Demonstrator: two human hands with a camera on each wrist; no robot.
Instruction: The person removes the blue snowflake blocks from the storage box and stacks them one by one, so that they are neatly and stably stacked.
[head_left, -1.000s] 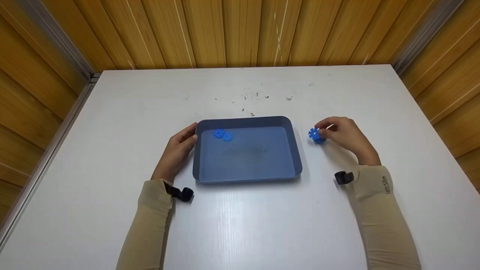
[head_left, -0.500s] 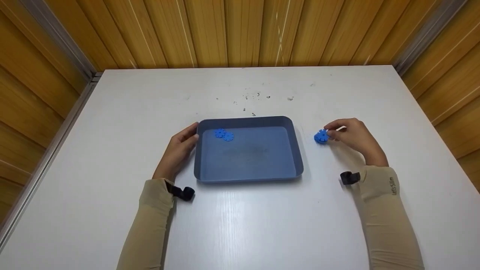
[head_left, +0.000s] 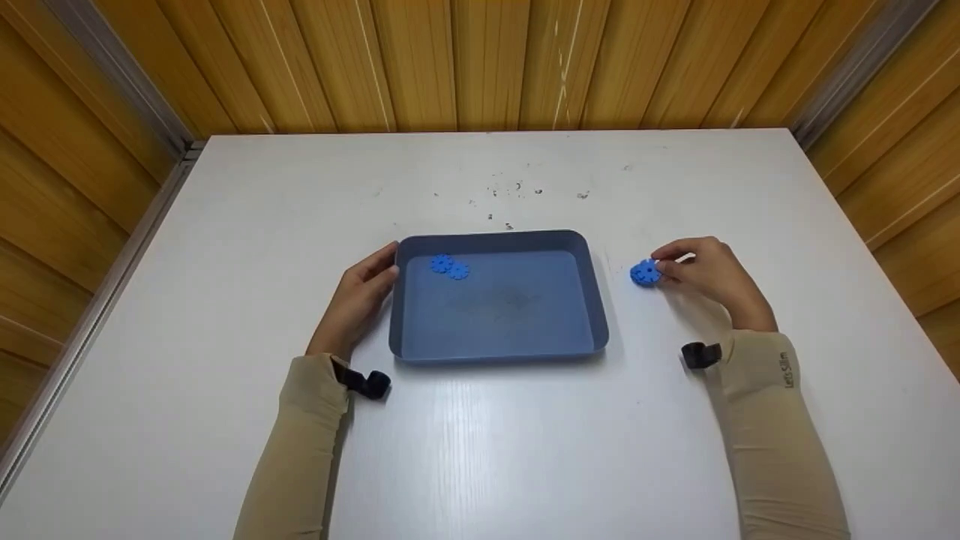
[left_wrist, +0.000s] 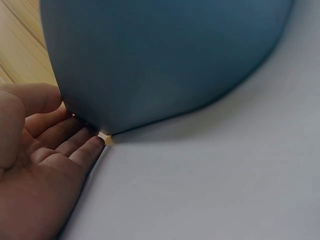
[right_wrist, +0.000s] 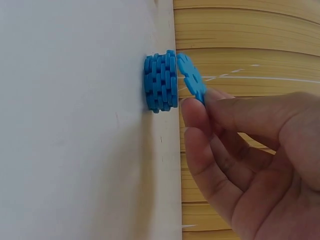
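My right hand [head_left: 709, 274] pinches a blue notched disc [right_wrist: 191, 76] between thumb and fingertips. The disc tilts just above a short stack of similar blue discs [right_wrist: 160, 82] on the table, its edge close to the top one; whether they touch I cannot tell. My left hand [head_left: 356, 300] rests against the left wall of a grey-blue tray [head_left: 499, 360]. In the left wrist view its fingers, loosely extended, touch the tray's outer side [left_wrist: 150, 65]. Two blue discs [head_left: 450, 267] lie partly overlapping in the tray's far left corner.
The white table [head_left: 525, 450] carries dark scuff marks [head_left: 517, 187] behind the tray. Yellow wood-look panels [head_left: 480, 67] stand along the back and both sides. A black wrist camera [head_left: 701, 355] sits at the right cuff, another camera [head_left: 375, 385] at the left.
My right hand has moved a little to the right, bringing the pinched disc from the stack's left side to over it. The left hand and tray stay put.
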